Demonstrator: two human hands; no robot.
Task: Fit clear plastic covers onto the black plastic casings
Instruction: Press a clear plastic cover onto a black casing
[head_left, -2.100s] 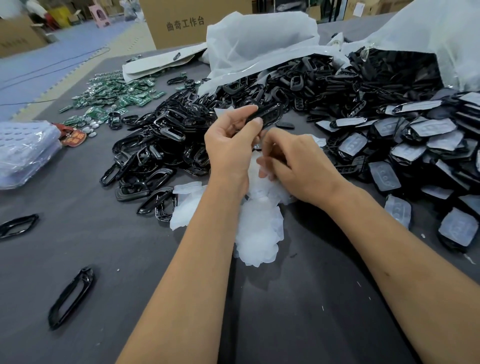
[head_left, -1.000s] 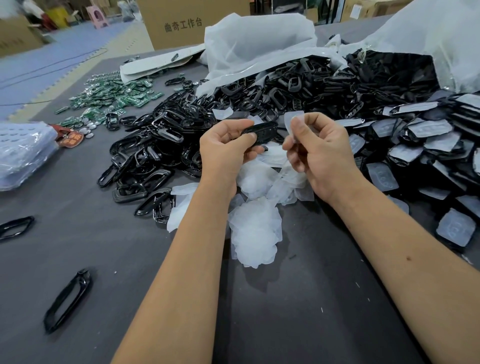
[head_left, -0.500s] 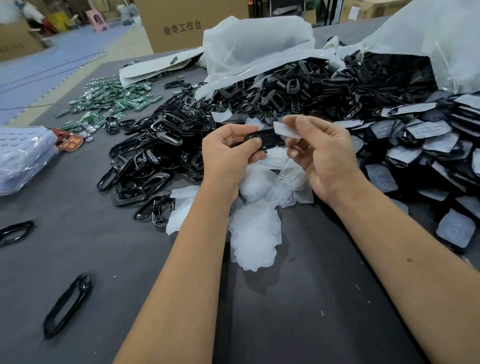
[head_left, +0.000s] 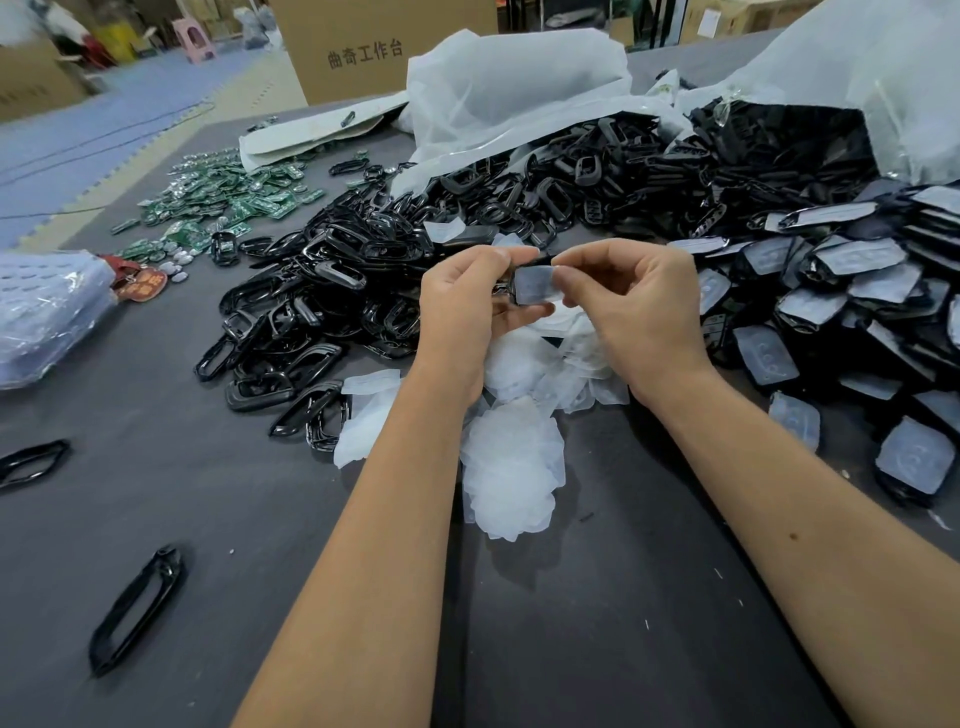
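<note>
My left hand (head_left: 467, 306) grips a black casing by its left end, held up above the table; only its black edge (head_left: 514, 290) shows. A clear cover (head_left: 537, 283) lies flat over the casing's face, pinched at its right end by the thumb and fingers of my right hand (head_left: 639, 306). Below my hands lies a loose heap of clear covers (head_left: 511, 467). A big pile of bare black casings (head_left: 353, 270) spreads to the left and behind. Casings with covers on them (head_left: 852, 291) are stacked at the right.
Green circuit boards (head_left: 223, 202) lie at the far left. A clear bag (head_left: 41, 312) sits at the left edge. Single black frames (head_left: 137, 608) lie on the grey table (head_left: 597, 649) near me. White plastic sacks (head_left: 514, 78) and a cardboard box (head_left: 374, 47) stand behind.
My right hand picked a clear cover out of the heap, lifted it and brought it left onto the black casing in my left hand. Both hands now sit closer together.
</note>
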